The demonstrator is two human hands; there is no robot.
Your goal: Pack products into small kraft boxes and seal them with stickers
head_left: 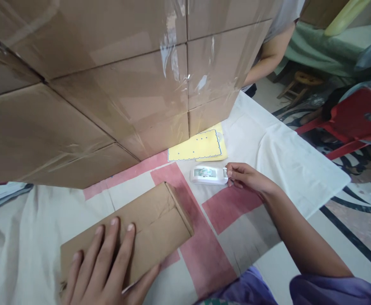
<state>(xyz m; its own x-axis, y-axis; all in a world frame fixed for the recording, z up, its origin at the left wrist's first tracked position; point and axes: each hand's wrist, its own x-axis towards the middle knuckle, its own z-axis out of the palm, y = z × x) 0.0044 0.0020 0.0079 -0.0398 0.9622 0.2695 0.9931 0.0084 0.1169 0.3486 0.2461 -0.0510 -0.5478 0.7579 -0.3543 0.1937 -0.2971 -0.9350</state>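
Observation:
My left hand (pixel 104 267) lies over a small closed cardboard box (pixel 153 216), fingers spread on its top face and thumb along the near side, so it holds the box against the cloth. To the right, my right hand (pixel 245 176) pinches the end of a small white oblong device (pixel 201 174) with a clear window; its exact kind I cannot make out. Just behind the device lie yellow paper pieces (pixel 198 146) with a blue scalloped border, partly under the stacked cartons.
A tall stack of taped cardboard cartons (pixel 118 93) rises behind my hands. A white cloth with red bands (pixel 204 254) covers the table. Another person's arm (pixel 271 59) shows behind the stack. A red chair (pixel 360 114) and wooden stool (pixel 302 82) stand at right.

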